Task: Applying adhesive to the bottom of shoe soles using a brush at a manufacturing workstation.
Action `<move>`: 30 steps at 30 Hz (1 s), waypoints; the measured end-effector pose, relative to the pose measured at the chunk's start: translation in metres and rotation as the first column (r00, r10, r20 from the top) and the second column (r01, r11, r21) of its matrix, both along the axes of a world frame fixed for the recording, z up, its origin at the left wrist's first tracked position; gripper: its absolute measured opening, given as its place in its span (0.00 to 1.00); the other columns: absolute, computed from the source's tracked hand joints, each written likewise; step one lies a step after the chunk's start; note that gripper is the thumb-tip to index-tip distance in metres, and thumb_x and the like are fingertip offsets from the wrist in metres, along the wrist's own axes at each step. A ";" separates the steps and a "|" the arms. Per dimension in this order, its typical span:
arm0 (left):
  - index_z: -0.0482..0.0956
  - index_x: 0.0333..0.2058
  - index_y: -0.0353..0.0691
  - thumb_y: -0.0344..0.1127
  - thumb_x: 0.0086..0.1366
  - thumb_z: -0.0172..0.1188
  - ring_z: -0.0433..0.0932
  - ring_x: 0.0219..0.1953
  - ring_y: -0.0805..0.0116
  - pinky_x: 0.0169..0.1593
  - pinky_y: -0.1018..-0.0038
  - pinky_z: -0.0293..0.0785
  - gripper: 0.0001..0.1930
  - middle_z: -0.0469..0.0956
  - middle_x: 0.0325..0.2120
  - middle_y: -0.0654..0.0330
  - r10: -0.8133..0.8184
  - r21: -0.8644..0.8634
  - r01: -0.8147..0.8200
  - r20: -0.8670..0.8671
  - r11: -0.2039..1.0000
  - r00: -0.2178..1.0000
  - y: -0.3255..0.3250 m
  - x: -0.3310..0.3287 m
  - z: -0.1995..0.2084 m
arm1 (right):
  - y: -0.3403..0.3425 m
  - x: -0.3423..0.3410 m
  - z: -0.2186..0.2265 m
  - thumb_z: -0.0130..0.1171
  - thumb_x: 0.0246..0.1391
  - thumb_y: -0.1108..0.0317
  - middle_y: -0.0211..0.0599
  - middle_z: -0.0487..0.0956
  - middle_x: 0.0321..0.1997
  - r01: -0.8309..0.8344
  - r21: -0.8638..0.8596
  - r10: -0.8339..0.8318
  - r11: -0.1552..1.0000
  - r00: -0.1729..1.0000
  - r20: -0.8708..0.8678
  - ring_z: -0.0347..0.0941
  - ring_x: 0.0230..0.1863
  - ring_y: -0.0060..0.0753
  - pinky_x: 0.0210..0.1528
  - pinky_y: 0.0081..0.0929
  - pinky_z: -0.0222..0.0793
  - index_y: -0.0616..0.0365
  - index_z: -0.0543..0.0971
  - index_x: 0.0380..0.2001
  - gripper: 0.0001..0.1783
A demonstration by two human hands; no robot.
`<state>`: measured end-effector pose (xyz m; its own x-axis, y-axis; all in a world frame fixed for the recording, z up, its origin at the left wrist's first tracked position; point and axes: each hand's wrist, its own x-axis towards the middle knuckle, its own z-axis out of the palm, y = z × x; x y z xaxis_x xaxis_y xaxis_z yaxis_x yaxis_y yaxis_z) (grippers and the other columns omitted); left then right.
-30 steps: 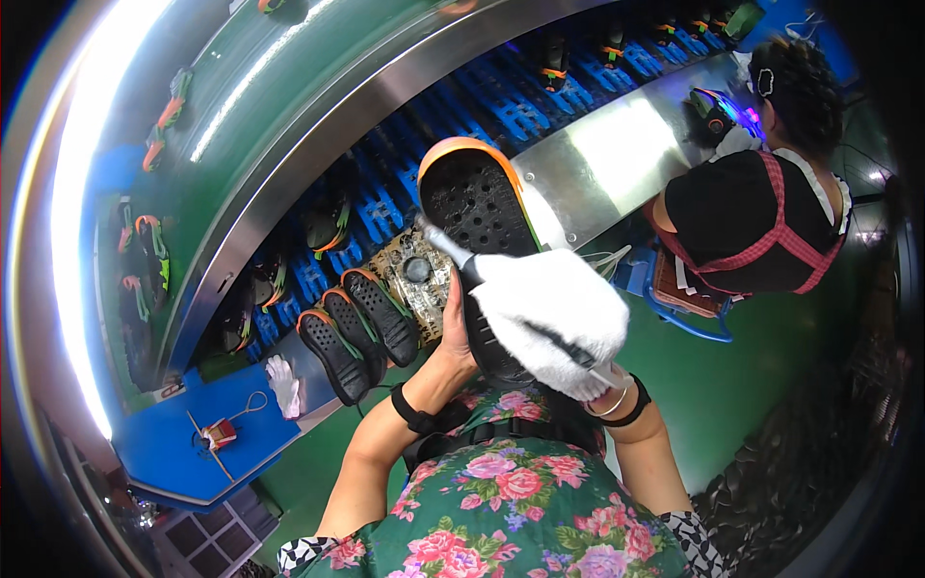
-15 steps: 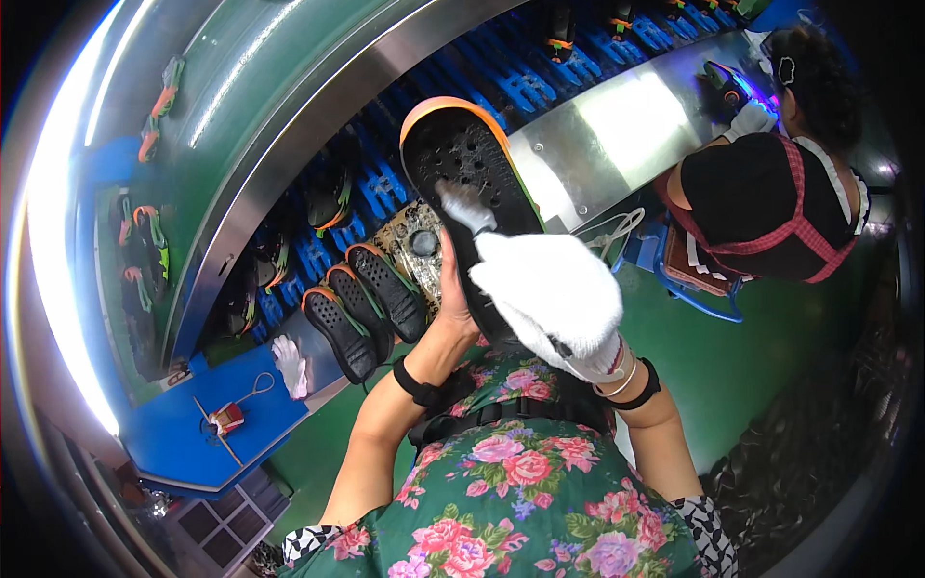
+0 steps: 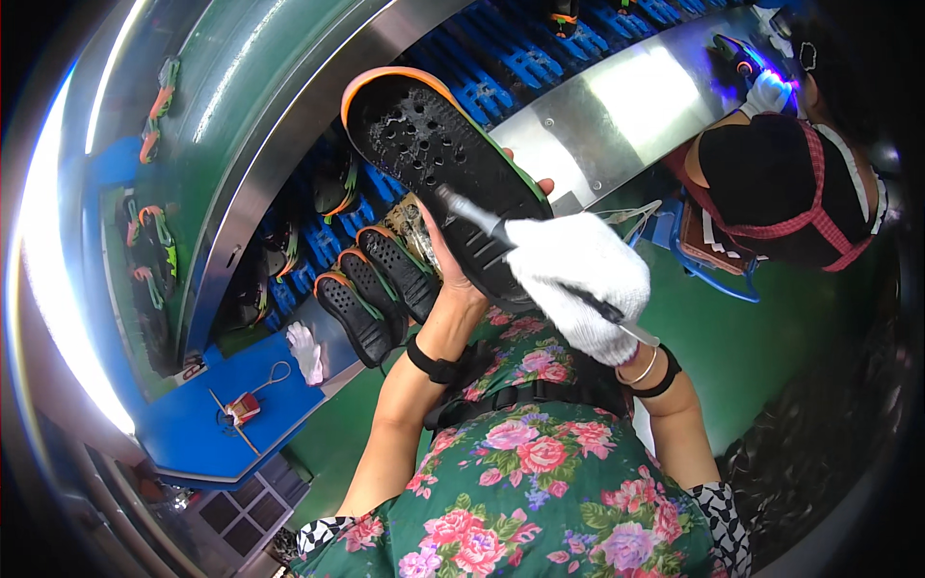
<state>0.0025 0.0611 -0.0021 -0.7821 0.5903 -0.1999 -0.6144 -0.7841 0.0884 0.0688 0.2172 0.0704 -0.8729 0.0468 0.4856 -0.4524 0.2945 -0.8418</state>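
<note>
1. Overhead, curved steel conveyor rim above blue racks, green floor, blue side table.
2. Held aloft over the lap: black shoe sole, orange-edged, tread up.
3. Left hand bare, fingers wrapped under sole.
4. Right hand white-gloved, fingers closed around thin brush, tip touching sole.
5. Three similar soles lying at conveyor edge.

Bright glare along the left rim, fisheye bending, dark corners.
</note>
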 end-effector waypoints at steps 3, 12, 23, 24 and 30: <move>0.59 0.71 0.47 0.79 0.61 0.49 0.75 0.57 0.33 0.58 0.37 0.75 0.50 0.70 0.61 0.34 -0.070 0.006 0.071 -0.070 0.997 0.995 -0.001 -0.007 -0.004 | -0.007 0.000 -0.004 0.70 0.48 0.79 0.42 0.87 0.46 -0.063 0.180 0.082 0.982 0.992 -0.101 0.84 0.45 0.43 0.47 0.34 0.79 0.60 0.86 0.45 0.18; 0.57 0.72 0.54 0.84 0.58 0.48 0.77 0.53 0.23 0.53 0.33 0.77 0.53 0.68 0.62 0.31 -0.084 0.188 0.090 -0.038 0.978 0.996 -0.003 -0.023 -0.004 | -0.002 0.001 -0.010 0.70 0.48 0.78 0.42 0.87 0.47 -0.109 0.147 0.121 0.983 0.990 -0.073 0.84 0.46 0.42 0.46 0.34 0.79 0.57 0.87 0.43 0.16; 0.61 0.70 0.51 0.73 0.64 0.53 0.75 0.57 0.31 0.52 0.38 0.80 0.44 0.70 0.60 0.36 -0.016 0.099 0.026 -0.102 0.995 0.995 0.002 -0.029 -0.003 | -0.004 0.012 -0.009 0.72 0.46 0.78 0.40 0.87 0.45 -0.212 -0.020 0.211 0.977 0.977 -0.027 0.84 0.43 0.41 0.44 0.33 0.79 0.57 0.88 0.39 0.14; 0.63 0.69 0.45 0.80 0.63 0.45 0.78 0.55 0.35 0.50 0.40 0.80 0.49 0.76 0.55 0.34 0.047 0.053 -0.042 -0.099 0.998 0.994 0.003 -0.028 -0.004 | -0.002 0.013 -0.008 0.72 0.46 0.78 0.40 0.87 0.45 -0.210 -0.021 0.209 0.978 0.978 -0.026 0.84 0.43 0.41 0.44 0.33 0.79 0.57 0.88 0.39 0.14; 0.61 0.70 0.43 0.79 0.64 0.45 0.76 0.57 0.37 0.54 0.38 0.78 0.50 0.74 0.57 0.35 0.022 0.085 -0.014 -0.090 0.996 0.996 -0.004 -0.029 -0.009 | 0.000 0.019 -0.019 0.72 0.46 0.76 0.38 0.87 0.45 -0.115 0.074 0.117 0.991 0.993 -0.022 0.84 0.42 0.41 0.42 0.33 0.79 0.56 0.88 0.40 0.15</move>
